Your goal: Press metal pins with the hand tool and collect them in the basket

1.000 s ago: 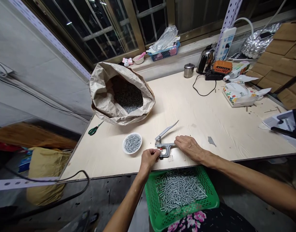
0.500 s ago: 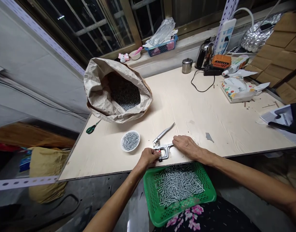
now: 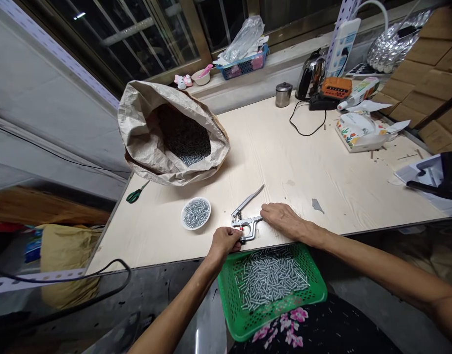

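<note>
My left hand point(image 3: 223, 243) pinches at the jaw of the metal press tool point(image 3: 245, 221) near the table point(image 3: 322, 167) front edge, lower centre; my right hand point(image 3: 283, 220) presses its handle flat. Bare table lies beyond.

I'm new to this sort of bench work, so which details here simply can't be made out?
- Whatever the left hand pinches at the metal press tool: its fingers cover it, head view.
- Lower handle of the tool: under the right hand.
- Small metal pieces in the white dish and green basket: too small to identify.
</note>
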Demonstrator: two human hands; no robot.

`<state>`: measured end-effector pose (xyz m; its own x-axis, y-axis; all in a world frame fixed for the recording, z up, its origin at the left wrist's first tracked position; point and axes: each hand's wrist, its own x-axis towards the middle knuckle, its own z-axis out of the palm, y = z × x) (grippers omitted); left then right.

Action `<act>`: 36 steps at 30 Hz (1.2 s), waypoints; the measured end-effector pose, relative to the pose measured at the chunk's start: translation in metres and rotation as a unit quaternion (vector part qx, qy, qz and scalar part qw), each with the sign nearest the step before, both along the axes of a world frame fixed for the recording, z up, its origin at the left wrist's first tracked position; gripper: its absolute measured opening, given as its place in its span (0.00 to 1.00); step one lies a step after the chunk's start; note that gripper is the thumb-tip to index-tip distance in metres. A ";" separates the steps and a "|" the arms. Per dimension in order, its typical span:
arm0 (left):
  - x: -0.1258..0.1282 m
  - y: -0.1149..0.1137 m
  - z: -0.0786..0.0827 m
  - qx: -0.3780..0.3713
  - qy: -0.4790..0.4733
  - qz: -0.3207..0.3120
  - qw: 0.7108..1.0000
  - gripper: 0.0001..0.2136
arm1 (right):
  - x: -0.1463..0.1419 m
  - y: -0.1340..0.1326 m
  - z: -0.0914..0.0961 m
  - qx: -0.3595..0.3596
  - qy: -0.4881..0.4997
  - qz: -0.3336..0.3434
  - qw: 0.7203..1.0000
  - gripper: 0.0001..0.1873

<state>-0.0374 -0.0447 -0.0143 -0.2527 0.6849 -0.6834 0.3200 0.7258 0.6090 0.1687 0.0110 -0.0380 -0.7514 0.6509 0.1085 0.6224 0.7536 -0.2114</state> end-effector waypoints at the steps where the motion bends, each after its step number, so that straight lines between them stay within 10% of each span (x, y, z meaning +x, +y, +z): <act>1: 0.000 0.000 0.000 0.003 0.004 -0.002 1.000 0.06 | 0.001 0.000 0.002 -0.009 -0.001 0.001 1.000 0.10; 4: 0.001 -0.001 -0.001 0.010 0.009 -0.004 1.000 0.06 | 0.005 0.005 0.010 -0.038 0.009 0.013 0.999 0.04; 9: -0.001 -0.003 -0.004 0.017 0.019 -0.024 0.999 0.06 | 0.011 0.034 0.012 -0.025 -0.004 0.007 1.000 0.48; 12: -0.002 -0.004 -0.006 0.023 0.025 -0.037 0.999 0.06 | 0.010 0.052 0.009 -0.040 -0.052 0.051 0.997 0.54; 21: -0.004 -0.014 -0.005 0.067 0.132 -0.147 0.978 0.12 | 0.007 0.057 0.026 -0.073 -0.089 0.076 0.990 0.36; 29: 0.036 0.012 0.003 0.346 0.336 -0.388 0.786 0.28 | 0.009 0.040 0.015 -0.066 -0.040 0.063 0.995 0.34; 36: 0.038 0.033 0.005 0.286 0.330 -0.479 0.761 0.18 | 0.019 0.029 0.013 -0.062 0.000 0.037 0.997 0.13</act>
